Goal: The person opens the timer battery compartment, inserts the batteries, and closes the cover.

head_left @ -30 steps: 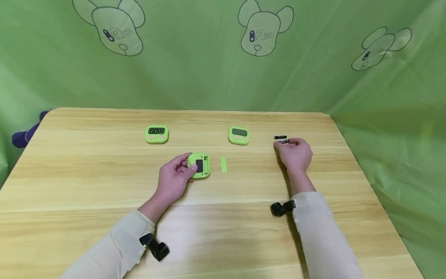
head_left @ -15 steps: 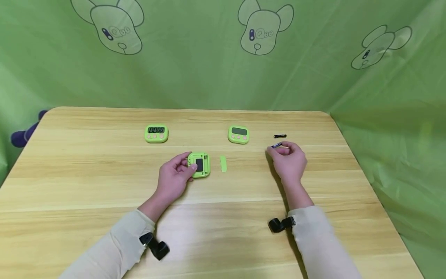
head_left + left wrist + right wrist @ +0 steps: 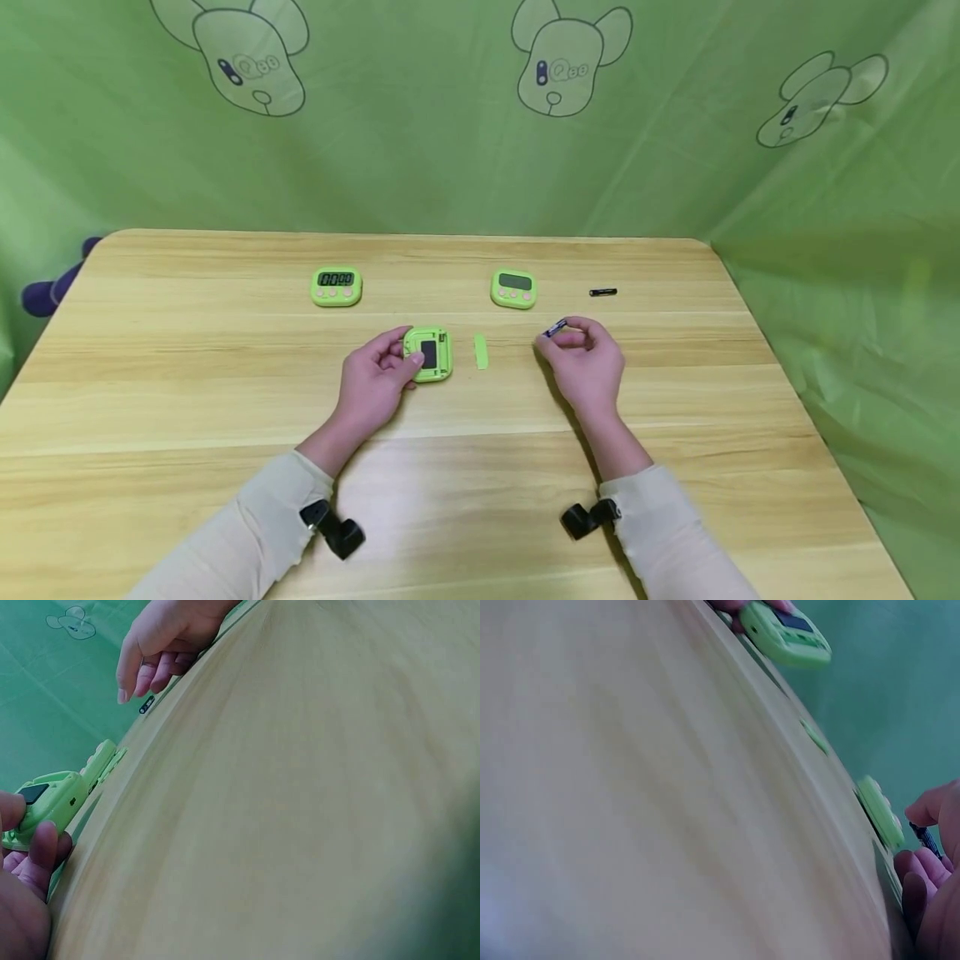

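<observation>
My left hand (image 3: pixel 373 382) grips a green digital timer (image 3: pixel 438 357) by its left side, thumb on top. Its back faces up, with the battery slot uncovered and a dark patch in the middle. Between thumb and fingers, my right hand (image 3: pixel 588 363) pinches a small dark battery (image 3: pixel 555 328), held tilted above the table. In the right wrist view that battery (image 3: pixel 925 837) shows between the fingertips. A green battery cover (image 3: pixel 481 352) lies flat between the two hands, just right of the held timer.
Another battery (image 3: pixel 603 292) lies farther back on the right of the wooden table (image 3: pixel 480 517). Two more green timers stand face up at the back: one (image 3: pixel 336 287) shows digits, the other (image 3: pixel 513 289) a blank screen. A green curtain (image 3: pixel 420 167) hangs behind.
My right hand has picked up one of the two batteries at the right and carried it left and nearer to me. The left hand and its timer have stayed in place.
</observation>
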`<state>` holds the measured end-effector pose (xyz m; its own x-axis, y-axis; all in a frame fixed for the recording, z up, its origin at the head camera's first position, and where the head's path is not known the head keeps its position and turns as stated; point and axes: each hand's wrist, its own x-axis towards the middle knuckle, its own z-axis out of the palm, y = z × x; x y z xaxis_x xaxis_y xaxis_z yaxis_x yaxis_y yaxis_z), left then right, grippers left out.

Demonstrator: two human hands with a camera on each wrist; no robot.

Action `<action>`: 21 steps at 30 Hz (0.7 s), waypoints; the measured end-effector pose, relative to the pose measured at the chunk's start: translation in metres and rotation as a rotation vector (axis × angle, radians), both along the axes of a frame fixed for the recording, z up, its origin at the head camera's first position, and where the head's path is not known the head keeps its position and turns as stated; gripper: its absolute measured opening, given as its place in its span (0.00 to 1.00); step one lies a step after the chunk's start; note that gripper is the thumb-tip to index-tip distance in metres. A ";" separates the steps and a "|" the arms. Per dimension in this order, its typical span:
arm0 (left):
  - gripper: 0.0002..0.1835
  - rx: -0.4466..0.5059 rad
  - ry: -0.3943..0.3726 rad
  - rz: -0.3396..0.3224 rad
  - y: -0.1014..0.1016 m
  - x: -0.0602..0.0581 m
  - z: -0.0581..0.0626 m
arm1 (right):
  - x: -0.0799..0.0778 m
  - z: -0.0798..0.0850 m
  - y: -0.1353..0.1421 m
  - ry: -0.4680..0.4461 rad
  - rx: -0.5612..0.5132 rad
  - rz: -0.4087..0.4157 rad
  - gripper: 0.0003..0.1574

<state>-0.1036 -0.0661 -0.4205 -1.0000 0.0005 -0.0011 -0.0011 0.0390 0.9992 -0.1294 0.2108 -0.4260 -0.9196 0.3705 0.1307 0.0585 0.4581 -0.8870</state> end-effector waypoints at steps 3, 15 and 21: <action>0.24 0.010 0.004 0.007 -0.001 -0.005 -0.013 | 0.004 0.000 -0.010 0.021 -0.007 0.046 0.27; 0.23 0.043 0.043 0.007 -0.002 -0.006 -0.019 | 0.015 -0.003 -0.037 0.112 -0.081 0.214 0.28; 0.23 0.043 0.042 0.008 -0.002 -0.005 -0.019 | 0.018 -0.004 -0.048 0.140 -0.169 0.370 0.29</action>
